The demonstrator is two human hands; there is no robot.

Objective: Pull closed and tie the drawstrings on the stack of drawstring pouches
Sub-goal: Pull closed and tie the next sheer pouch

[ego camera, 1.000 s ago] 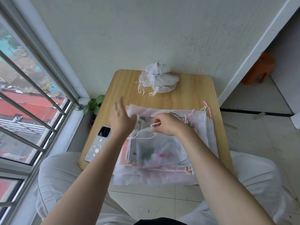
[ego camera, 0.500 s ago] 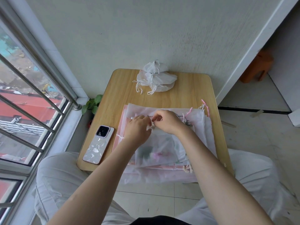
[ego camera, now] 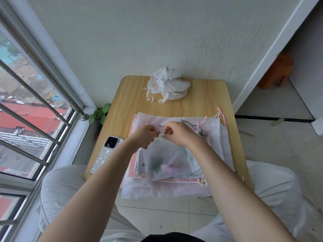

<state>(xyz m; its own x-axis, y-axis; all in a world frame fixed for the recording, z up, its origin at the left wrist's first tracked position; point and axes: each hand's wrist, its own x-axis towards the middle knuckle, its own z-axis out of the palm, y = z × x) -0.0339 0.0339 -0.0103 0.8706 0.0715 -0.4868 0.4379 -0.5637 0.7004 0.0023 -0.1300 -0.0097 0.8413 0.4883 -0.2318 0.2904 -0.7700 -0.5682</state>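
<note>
A stack of flat, sheer white and pink drawstring pouches lies on the near half of a small wooden table. The top pouch is translucent with a green and pink print, and its mouth is gathered between my hands. My left hand and my right hand meet over that mouth, each pinching the white drawstring. Several tied white pouches sit piled at the table's far edge by the wall.
A phone in a pale case lies at the table's left edge. A barred window runs along the left, with a small green plant in the corner. An orange stool stands at the far right. My knees flank the table.
My left hand, raised and open beside the stack, has come down to join the right at the top pouch's mouth. The pouch's mouth has bunched up between the two hands.
</note>
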